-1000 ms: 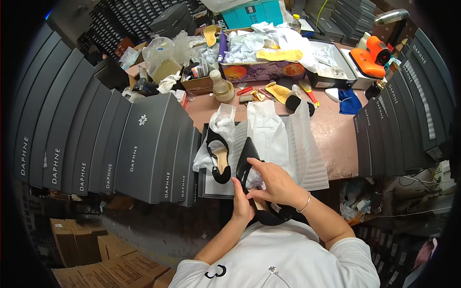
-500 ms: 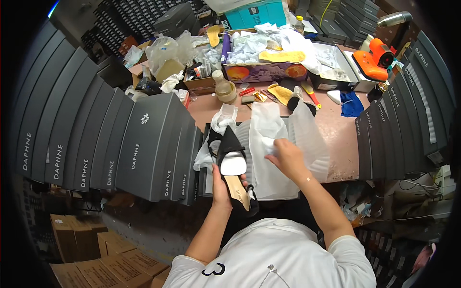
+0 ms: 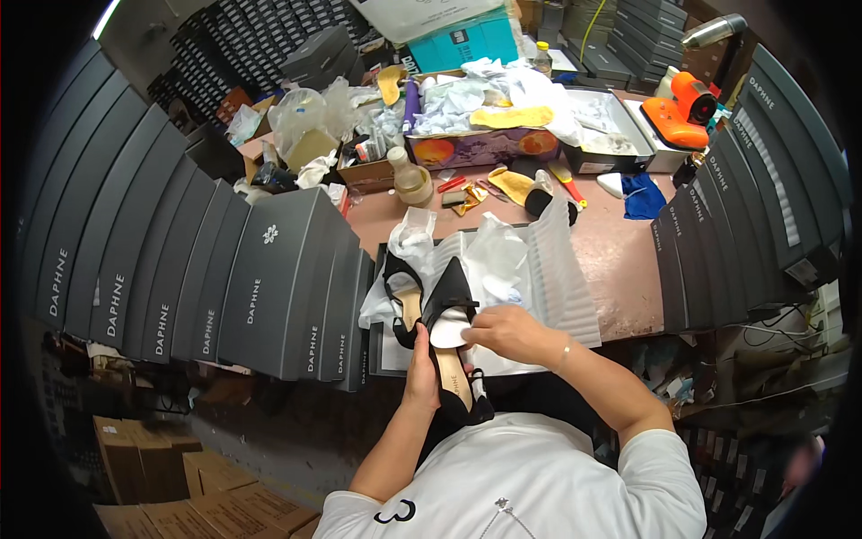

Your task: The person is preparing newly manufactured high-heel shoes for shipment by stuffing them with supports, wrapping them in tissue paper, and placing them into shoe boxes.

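Note:
A black pointed shoe [image 3: 451,287] with a beige insole is held in my left hand [image 3: 422,373], its toe pointing away from me. My right hand [image 3: 503,331] pinches the edge of a white rounded pad [image 3: 449,330] at the shoe's opening. A second black shoe [image 3: 406,292] lies just left of it, on crumpled white tissue [image 3: 413,235] in an open dark shoebox [image 3: 382,346]. White tissue paper [image 3: 494,260] and a ribbed foam sheet [image 3: 561,269] spread over the box's right part.
Dark shoeboxes stand in rows at left [image 3: 278,287] and right [image 3: 718,234]. Behind the open box are a squat bottle [image 3: 410,180], a yellow insole [image 3: 512,186] and a blue cloth [image 3: 643,196]. Farther back sit a carton of crumpled paper [image 3: 449,151] and an orange device [image 3: 675,124].
My right hand has moved left from the tissue paper to the white pad at the shoe. The tissue now lies crumpled lower in the box. The held shoe has shifted slightly right.

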`<state>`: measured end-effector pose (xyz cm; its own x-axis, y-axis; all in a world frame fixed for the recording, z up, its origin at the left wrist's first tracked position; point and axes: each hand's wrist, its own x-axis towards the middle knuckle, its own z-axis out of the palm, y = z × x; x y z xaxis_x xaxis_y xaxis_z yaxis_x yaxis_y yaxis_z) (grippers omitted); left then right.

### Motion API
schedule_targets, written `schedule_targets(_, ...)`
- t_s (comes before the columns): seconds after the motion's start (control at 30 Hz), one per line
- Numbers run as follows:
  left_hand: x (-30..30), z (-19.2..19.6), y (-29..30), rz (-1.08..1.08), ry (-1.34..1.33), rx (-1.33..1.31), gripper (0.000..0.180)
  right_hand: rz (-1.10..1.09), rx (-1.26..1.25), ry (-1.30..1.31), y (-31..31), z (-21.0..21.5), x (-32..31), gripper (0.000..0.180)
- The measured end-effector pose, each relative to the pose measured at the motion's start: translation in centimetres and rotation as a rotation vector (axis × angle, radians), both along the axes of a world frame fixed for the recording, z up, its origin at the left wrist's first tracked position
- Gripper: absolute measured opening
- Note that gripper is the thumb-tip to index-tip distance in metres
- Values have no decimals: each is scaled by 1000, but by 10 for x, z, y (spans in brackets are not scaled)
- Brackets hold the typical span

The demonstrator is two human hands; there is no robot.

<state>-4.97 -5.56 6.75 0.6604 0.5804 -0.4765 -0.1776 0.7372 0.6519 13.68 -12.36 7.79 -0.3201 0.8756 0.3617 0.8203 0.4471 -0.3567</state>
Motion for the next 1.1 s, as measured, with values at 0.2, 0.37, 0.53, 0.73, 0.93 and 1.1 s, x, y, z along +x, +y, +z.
schedule_targets(0.2, -1, 5, 16, 99, 30, 18, 72, -550, -23, -39, -27, -9, 13, 41)
schedule_targets(0.37, 6, 0, -2, 188, -47, 179, 70, -235, 16, 513, 13, -10, -54, 54)
schedule_targets(0.53, 14, 8, -31, 104, -113, 229, 85, -273, -75, 313, 58, -58, -67, 27)
schedule_targets(0.73, 1, 19, 42, 89, -80, 210, 62, -193, -239, 222, 22, -7, -81, 69)
schedule_targets(0.93, 7, -25, 60, 154, 69, 233, 40, -209, -483, 491, 41, -19, -88, 72)
schedule_targets(1.1, 1, 12, 41, 92, -145, 275, 53, -207, -329, 460, 39, -14, -93, 88)
